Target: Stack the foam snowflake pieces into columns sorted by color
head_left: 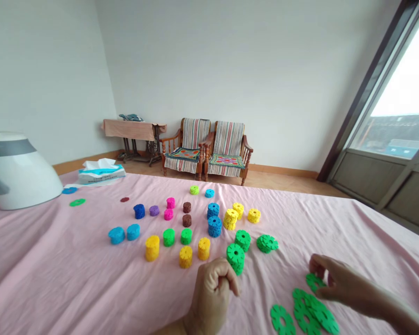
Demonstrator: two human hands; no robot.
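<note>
My left hand (212,295) is curled into a loose fist on the pink cloth, and no piece shows in its fingers. Just beyond it stands a stack of green notched discs (235,258), close to the knuckles. To the right, my right hand (337,281) reaches in with bent fingers and thumb around a green notched disc (313,282), gripping its edge. Nearer to me, several loose green discs (305,311) overlap on the cloth, with a single green disc (282,321) beside them. Past these sits a lower, uneven green pile (266,243).
Stacks of discs sorted by colour stand across the pink cloth (91,279), among them yellow (152,248), blue (214,226) and brown (186,220). A white kettle (24,172) and a tissue box (101,173) are at left. Two chairs (225,149) stand beyond the table.
</note>
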